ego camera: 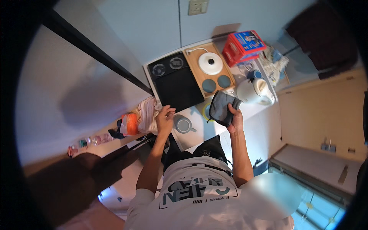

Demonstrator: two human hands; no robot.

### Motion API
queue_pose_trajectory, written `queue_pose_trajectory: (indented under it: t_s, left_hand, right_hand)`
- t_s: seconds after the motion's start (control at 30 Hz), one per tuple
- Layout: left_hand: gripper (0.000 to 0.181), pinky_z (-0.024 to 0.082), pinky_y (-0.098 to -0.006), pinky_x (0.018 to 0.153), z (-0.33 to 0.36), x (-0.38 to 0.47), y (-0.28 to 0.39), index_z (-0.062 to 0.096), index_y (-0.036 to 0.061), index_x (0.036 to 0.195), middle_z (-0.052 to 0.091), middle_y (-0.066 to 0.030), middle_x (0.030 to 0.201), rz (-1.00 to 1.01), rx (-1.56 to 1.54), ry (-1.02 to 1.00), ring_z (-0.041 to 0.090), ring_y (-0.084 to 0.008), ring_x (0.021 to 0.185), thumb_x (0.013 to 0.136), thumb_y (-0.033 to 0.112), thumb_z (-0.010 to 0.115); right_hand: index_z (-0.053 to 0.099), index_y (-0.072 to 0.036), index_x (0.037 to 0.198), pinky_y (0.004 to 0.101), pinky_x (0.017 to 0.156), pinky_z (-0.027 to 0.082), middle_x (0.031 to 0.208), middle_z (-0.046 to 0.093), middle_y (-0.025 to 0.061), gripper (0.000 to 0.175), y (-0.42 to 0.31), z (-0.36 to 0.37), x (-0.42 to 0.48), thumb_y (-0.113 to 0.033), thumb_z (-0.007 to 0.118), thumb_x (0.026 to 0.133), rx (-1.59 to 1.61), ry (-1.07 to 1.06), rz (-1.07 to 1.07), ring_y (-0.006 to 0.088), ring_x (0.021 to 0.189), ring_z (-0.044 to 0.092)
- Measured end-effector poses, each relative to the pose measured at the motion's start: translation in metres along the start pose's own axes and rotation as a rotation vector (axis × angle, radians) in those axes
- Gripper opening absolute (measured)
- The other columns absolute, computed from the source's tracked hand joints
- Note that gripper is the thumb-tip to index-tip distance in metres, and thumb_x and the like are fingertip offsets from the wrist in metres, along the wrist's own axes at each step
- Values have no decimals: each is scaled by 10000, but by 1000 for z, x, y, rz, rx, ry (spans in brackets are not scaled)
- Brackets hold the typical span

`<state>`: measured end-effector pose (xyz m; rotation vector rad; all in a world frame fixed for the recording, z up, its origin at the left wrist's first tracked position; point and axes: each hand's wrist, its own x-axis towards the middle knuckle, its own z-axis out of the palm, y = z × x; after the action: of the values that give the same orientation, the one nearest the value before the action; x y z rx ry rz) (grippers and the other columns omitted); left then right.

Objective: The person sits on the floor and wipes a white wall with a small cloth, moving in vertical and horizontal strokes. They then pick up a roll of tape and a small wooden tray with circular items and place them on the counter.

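My right hand grips a folded dark grey cloth by its right edge, thumb on top. Behind the cloth, a round yellow-rimmed thing is partly hidden. Beside the front left corner of a black tray, my left hand is raised with bent fingers and nothing seen in it. A grey mug stands on the white tabletop just right of that hand, its handle pointing right. Past the cloth, a wooden tray bears a white lidded pot and two grey-green discs.
Right of the wooden tray are a white kettle, a blue cup and a red box. Striped cloth and an orange packet lie at the left. Plastic bottles rest farther left. A wall stands behind the table.
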<state>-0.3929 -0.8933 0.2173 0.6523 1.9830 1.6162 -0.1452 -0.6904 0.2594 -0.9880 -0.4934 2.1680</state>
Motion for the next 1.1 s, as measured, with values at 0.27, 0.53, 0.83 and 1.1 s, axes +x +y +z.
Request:
queue_pose_trajectory:
  t_s: [0.27, 0.53, 0.83, 1.1]
  left_hand:
    - [308, 587, -351, 882, 52, 25, 3, 677, -10, 1229, 790, -131, 1033, -185, 295, 251, 765, -245, 960, 923, 23, 655]
    - [366, 572, -436, 891, 43, 40, 11, 723, 42, 1203, 787, -151, 998, -262, 713, 283, 743, -360, 998, 893, 235, 714]
    - [511, 546, -437, 975, 22, -42, -6, 696, -6, 1230, 744, -229, 1133, -316, 503, 74, 723, -357, 1070, 880, 357, 777]
    - [858, 435, -486, 1141, 72, -59, -5, 537, 108, 1461, 501, -268, 1476, -252, 821, -106, 511, -462, 1348, 722, 342, 905]
  right_hand:
    - [672, 21, 1216, 420, 903, 600, 1115, 743, 134, 272, -74, -21, 57, -79, 698, 965, -266, -46, 286, 271, 983, 733]
    - [630, 11, 1304, 409, 985, 569, 1212, 724, 127, 345, -144, 0, 98, -45, 683, 968, -427, -146, 170, 272, 1065, 716]
    - [756, -28, 1006, 324, 778, 555, 954, 764, 74, 91, -116, -29, 67, -76, 717, 939, -1228, -157, 168, 146, 858, 699]
    - [671, -78, 1199, 488, 850, 586, 1238, 671, 149, 444, -1, -42, 47, -47, 708, 758, -2013, -814, -301, 397, 965, 719]
